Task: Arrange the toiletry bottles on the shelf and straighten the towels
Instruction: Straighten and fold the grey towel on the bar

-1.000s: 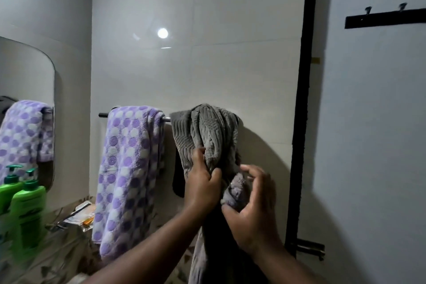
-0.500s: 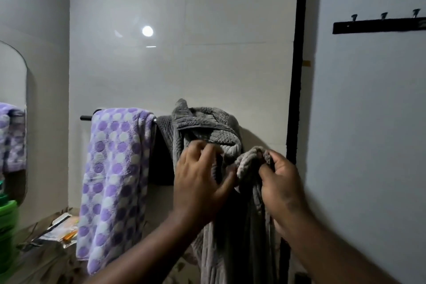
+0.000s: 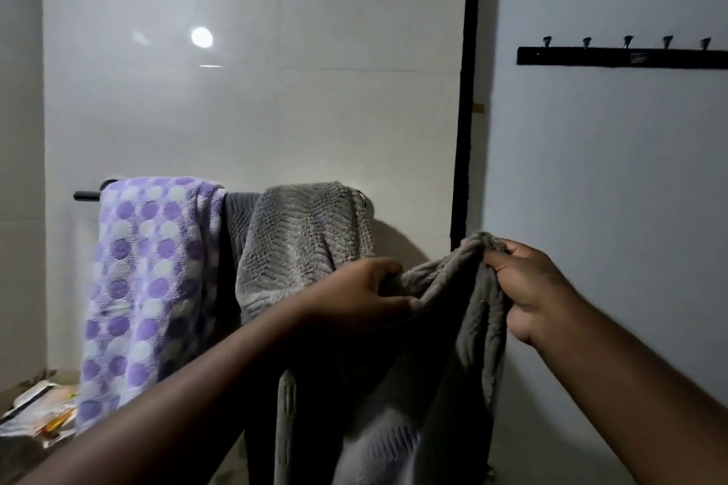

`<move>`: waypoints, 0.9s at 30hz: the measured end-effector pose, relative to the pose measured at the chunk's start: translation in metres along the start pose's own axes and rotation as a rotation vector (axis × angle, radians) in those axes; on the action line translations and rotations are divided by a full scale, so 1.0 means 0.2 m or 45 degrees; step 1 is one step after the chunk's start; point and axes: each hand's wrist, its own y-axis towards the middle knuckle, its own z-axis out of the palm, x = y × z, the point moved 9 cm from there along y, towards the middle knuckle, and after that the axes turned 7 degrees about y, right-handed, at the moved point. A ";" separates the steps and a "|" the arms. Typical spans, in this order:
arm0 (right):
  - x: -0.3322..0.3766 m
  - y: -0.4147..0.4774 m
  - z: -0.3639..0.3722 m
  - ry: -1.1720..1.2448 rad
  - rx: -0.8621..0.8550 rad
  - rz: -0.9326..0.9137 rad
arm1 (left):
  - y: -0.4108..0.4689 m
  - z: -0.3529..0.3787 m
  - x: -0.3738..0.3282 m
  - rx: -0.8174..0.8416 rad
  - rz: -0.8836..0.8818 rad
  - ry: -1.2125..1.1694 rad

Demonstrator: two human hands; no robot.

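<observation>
A grey ribbed towel [image 3: 303,244] hangs over the wall rail [image 3: 87,194], its upper part draped on the bar and a loose stretch pulled out toward me. My left hand [image 3: 354,295] pinches that stretch in the middle. My right hand [image 3: 524,283] grips its corner further right, held up near the dark door frame. The cloth is spread between both hands and hangs down below them. A purple and white dotted towel [image 3: 145,287] hangs on the same rail to the left, bunched and slightly slanted. No toiletry bottles are in view.
A dark vertical door frame [image 3: 467,91] stands just right of the rail. A black hook rack [image 3: 622,56] is mounted high on the right wall. Packets and papers [image 3: 43,409] lie on a ledge at the lower left.
Both hands have drawn the grey towel's loose end out from the bunched heap and spread it rightward; my right hand moved right and down. The view panned right, so the green bottles left the frame.
</observation>
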 end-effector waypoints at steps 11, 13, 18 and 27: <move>0.04 0.20 -0.39 -0.550 -0.345 -0.270 | -0.18 0.14 0.14 0.262 0.000 0.429; 0.05 0.23 -0.43 -0.526 -0.398 -0.271 | -0.22 0.22 0.14 0.424 0.005 0.520; 0.11 0.27 -0.52 -0.552 -0.512 -0.342 | -0.32 0.41 0.27 0.678 -0.166 0.777; 0.16 0.19 -0.36 -0.624 -0.209 -0.249 | -0.36 0.18 0.62 0.465 -0.644 0.333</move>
